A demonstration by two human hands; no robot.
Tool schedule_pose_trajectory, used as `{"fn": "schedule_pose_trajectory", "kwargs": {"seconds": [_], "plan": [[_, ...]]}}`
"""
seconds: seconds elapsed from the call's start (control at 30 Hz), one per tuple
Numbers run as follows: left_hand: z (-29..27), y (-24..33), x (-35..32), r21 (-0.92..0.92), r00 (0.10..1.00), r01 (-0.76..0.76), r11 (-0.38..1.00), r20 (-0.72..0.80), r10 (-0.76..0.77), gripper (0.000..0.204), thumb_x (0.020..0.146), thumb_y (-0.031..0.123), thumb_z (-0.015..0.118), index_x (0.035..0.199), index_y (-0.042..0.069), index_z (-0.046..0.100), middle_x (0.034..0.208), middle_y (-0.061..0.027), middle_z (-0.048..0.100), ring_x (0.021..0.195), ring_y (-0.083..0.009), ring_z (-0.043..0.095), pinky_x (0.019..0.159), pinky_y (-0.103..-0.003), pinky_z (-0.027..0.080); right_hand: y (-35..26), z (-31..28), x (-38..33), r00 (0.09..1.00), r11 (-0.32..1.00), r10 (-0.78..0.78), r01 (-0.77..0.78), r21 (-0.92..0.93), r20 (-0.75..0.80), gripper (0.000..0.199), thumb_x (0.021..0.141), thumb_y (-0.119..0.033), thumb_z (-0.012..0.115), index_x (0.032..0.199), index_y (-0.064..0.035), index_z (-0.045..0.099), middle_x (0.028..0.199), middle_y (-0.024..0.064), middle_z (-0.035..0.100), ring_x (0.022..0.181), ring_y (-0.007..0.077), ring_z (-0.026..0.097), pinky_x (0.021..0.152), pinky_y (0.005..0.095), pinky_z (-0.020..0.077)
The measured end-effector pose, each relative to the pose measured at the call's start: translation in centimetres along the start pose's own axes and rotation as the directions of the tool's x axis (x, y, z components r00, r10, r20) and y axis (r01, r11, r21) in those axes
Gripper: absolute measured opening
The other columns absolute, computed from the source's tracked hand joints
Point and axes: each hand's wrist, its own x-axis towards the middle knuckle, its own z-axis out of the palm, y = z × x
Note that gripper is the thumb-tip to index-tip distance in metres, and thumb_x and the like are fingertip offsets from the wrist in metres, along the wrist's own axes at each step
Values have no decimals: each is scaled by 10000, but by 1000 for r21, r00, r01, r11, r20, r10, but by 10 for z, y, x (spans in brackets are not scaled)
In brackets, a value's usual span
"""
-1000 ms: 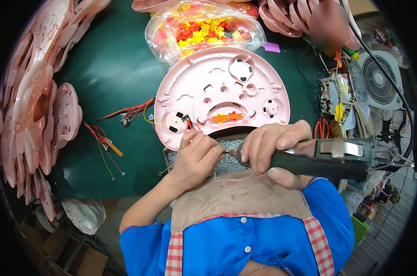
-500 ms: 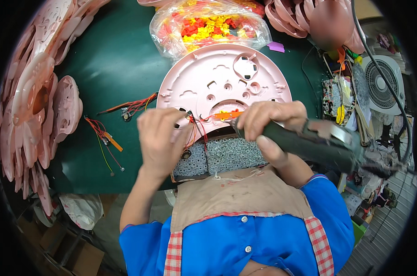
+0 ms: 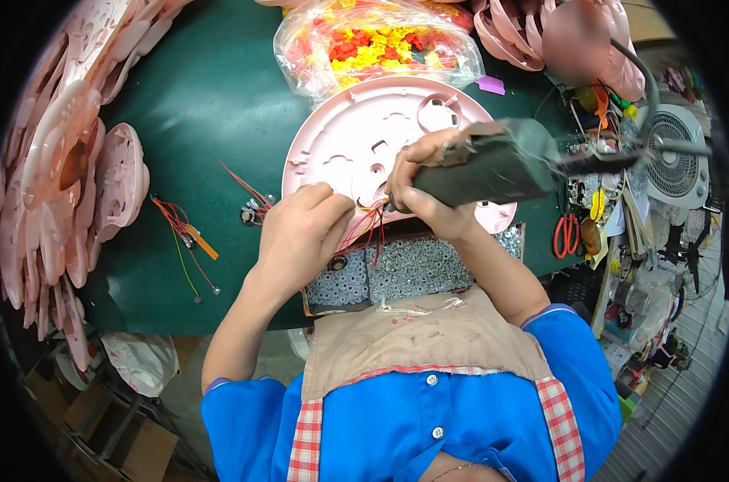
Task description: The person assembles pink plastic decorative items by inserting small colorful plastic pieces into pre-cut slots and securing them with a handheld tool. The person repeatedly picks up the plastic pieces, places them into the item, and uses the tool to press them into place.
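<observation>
A round-edged pink plastic shell (image 3: 320, 136) lies on the green table, its hollow side with posts and openings facing up. My right hand (image 3: 424, 181) is wrapped round a dark corded electric screwdriver (image 3: 493, 165), tilted over the shell with its tip end low near the shell's front edge. The fingers hide most of that tip. My left hand (image 3: 308, 229) is closed at the shell's front left, fingertips pinched beside thin red wires (image 3: 372, 225). What they pinch is hidden. A small round dark part (image 3: 337, 263) shows below the wires.
A tray of small metal screws (image 3: 420, 269) sits at the table's front edge. Wire bundles (image 3: 183, 225) lie to the left, near stacked pink shells (image 3: 67, 161). Behind stands a clear bag of yellow and red parts (image 3: 380, 48). Red-handled scissors (image 3: 566, 235) and a fan (image 3: 673, 153) are right.
The screwdriver has swung up toward upright, and my right hand has moved left. My left hand has moved right, its fingers closing near the wires. The orange strip is now hidden.
</observation>
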Motion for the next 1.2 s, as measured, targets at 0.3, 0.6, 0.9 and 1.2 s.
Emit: {"fn": "schedule_pose_trajectory", "kwargs": {"seconds": [0.3, 0.6, 0.9, 1.2], "plan": [[7, 9, 12, -147, 991, 31, 989, 134, -12, 67, 889, 71, 754, 951, 50, 737, 789, -120, 661, 709, -298, 658, 654, -407, 522, -62, -24, -4, 971, 964, -168, 198, 179, -169, 482, 886, -56, 694, 1291, -78, 433, 740, 80, 584, 708, 195, 618, 704, 407, 570], [-44, -19, 59, -373, 937, 237, 897, 331, -110, 66, 904, 20, 691, 876, -39, 695, 755, -68, 677, 708, -135, 645, 633, -335, 506, -91, -120, -48, 779, 906, -405, 269, -328, -479, 475, 856, 61, 566, 1304, 9, 418, 797, 132, 594, 709, 247, 584, 761, 461, 560], [-22, -11, 46, -291, 922, 349, 891, 279, -270, 92, 909, 31, 716, 956, -46, 736, 788, -100, 685, 667, -127, 631, 620, -296, 495, -78, -160, -54, 554, 692, -566, -83, -717, -611, 671, 880, -2, 739, 1447, 65, 385, 1405, 183, 511, 1290, 254, 541, 1115, 419, 441], [-5, -2, 39, -377, 949, 272, 885, 259, -181, 93, 926, 26, 717, 954, -61, 731, 810, -66, 653, 699, -100, 603, 635, -272, 487, -42, -4, -2, 988, 740, -14, 113, -663, 153, 428, 795, -202, 853, 1158, -22, 715, 1029, 128, 697, 825, 263, 694, 707, 386, 554]]}}
